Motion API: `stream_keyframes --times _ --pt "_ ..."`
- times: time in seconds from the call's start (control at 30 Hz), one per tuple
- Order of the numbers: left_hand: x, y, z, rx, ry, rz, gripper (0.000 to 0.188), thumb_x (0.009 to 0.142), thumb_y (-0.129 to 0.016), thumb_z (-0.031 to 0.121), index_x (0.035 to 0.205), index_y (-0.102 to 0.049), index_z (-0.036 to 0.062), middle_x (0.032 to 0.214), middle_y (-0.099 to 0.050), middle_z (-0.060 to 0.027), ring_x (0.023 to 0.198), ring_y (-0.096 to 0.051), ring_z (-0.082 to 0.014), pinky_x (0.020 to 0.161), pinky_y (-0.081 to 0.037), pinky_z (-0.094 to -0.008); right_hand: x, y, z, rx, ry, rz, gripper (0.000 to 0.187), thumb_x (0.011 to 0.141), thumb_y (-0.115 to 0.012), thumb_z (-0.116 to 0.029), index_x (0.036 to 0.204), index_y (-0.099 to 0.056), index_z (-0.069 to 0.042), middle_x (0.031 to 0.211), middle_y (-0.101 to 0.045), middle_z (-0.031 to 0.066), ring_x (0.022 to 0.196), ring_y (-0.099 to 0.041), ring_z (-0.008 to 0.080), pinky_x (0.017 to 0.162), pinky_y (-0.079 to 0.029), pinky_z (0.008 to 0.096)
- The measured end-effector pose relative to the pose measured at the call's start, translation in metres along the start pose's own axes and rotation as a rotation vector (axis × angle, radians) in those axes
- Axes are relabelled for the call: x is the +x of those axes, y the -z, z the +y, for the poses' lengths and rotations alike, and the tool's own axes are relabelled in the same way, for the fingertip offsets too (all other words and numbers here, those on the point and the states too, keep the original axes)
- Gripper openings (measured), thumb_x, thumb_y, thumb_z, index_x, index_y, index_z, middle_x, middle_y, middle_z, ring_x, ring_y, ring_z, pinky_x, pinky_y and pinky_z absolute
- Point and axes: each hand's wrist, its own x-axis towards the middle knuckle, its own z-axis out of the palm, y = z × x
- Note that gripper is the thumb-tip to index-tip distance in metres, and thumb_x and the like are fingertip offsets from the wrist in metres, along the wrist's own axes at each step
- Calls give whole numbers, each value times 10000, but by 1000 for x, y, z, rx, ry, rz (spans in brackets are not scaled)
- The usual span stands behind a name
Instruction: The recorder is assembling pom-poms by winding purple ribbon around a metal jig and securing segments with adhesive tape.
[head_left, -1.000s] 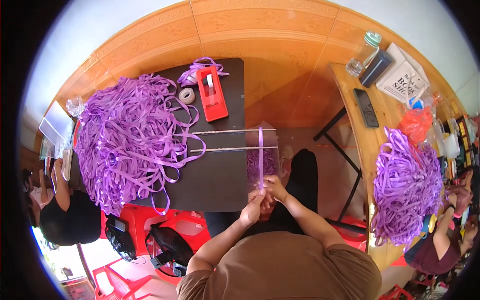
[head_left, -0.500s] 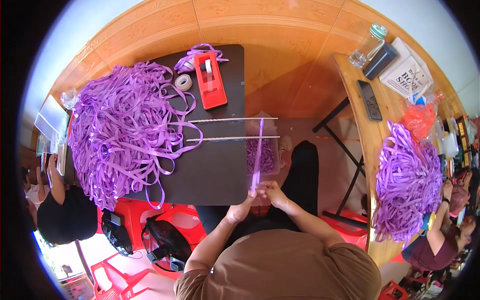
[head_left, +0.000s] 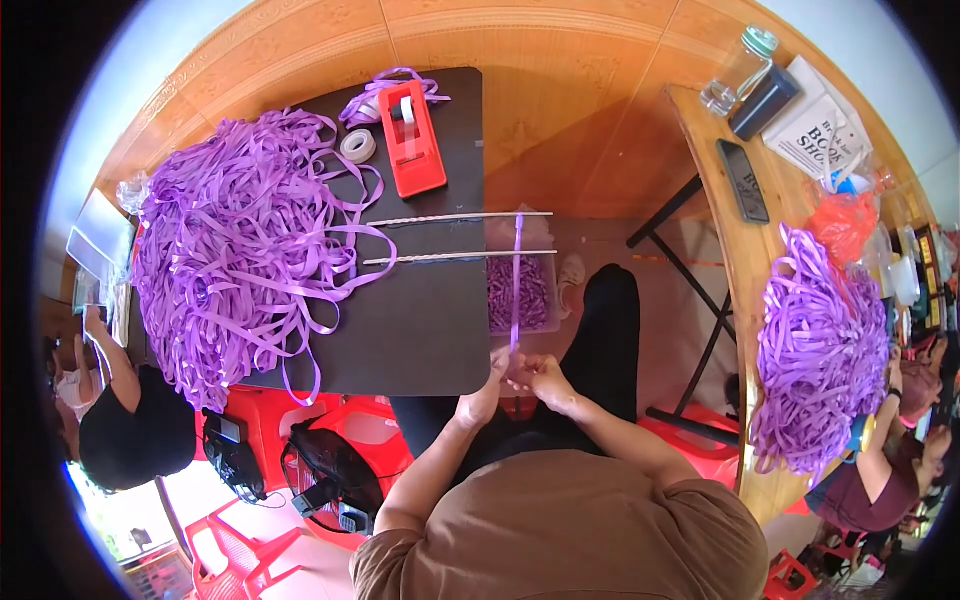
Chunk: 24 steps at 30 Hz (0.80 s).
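A narrow purple ribbon (head_left: 516,300) runs toward me from the far one of two thin twisted sticks (head_left: 460,257), crossing over the near one. Both sticks jut past the right edge of the dark table (head_left: 420,340). At the ribbon's near end, by the table's front right corner, my left hand (head_left: 482,402) is closed on it. Right beside it my right hand (head_left: 546,384) is closed too, its fingertips pinched at the same ribbon end; exactly what they grip is hidden. A big tangled heap of purple ribbon (head_left: 240,260) covers the table's left side.
A red tape dispenser (head_left: 415,160) and a tape roll (head_left: 358,146) lie at the back. Below the sticks stands a bin (head_left: 540,328) of purple pieces. On the wooden table (head_left: 715,220) at right are a phone (head_left: 742,180), a bottle (head_left: 735,75) and more ribbon (head_left: 820,360). Other people sit at both sides.
The view has shifted, so the table appears slightly higher. The ribbon's two strands have come together into one narrow band. Both hands stay at its near end, fingers slightly rearranged.
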Motion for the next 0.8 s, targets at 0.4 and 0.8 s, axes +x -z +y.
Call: stream_keyframes --times 0.4,0.8 --pt "-2 27 -11 644 -187 -48 191 853 -655 63 1024 -573 38 850 -576 -8 774 -547 -78 691 -443 -222 6 8 5 8 -183 -32 25 803 -634 -17 807 -651 2 741 -650 43 650 -603 91 622 -483 194" --pt "-2 27 2 639 -35 -231 150 834 -688 161 913 -624 50 778 -606 1 709 -544 -70 638 -438 -231 -1 26 5 -173 -139 -110 24 750 -647 -11 773 -653 -11 690 -639 32 623 -572 90 589 -431 220"
